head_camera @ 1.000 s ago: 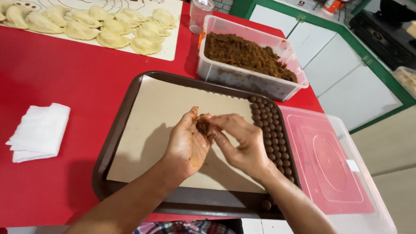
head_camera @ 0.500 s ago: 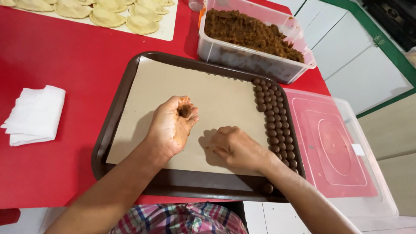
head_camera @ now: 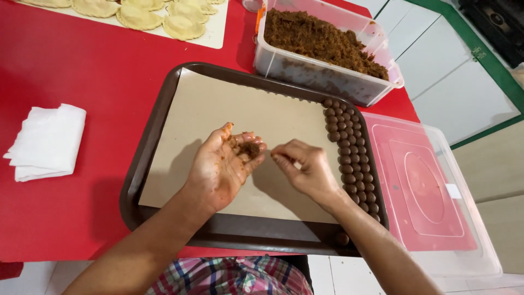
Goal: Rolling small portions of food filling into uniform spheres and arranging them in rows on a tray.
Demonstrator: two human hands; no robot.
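Observation:
My left hand (head_camera: 221, 166) is held palm up over the paper-lined brown tray (head_camera: 158, 117), with a small lump of brown mixture (head_camera: 249, 148) resting on its fingers. My right hand (head_camera: 305, 169) hovers just to the right of it, its fingertips pinched together near the lump. Both hands are smeared with brown. Several small brown balls (head_camera: 349, 150) stand in rows along the tray's right side. A clear plastic tub (head_camera: 327, 82) full of the same brown mixture sits beyond the tray.
The tub's clear lid (head_camera: 431, 191) lies right of the tray. A folded white cloth (head_camera: 49, 142) rests on the red table (head_camera: 82, 71) at the left. Pale half-moon pastries (head_camera: 139, 16) lie on a board at the far edge. One ball (head_camera: 342, 239) sits on the tray's rim.
My left hand has opened palm up with the lump now on its fingers, and my right hand has lifted off the paper and moved toward it.

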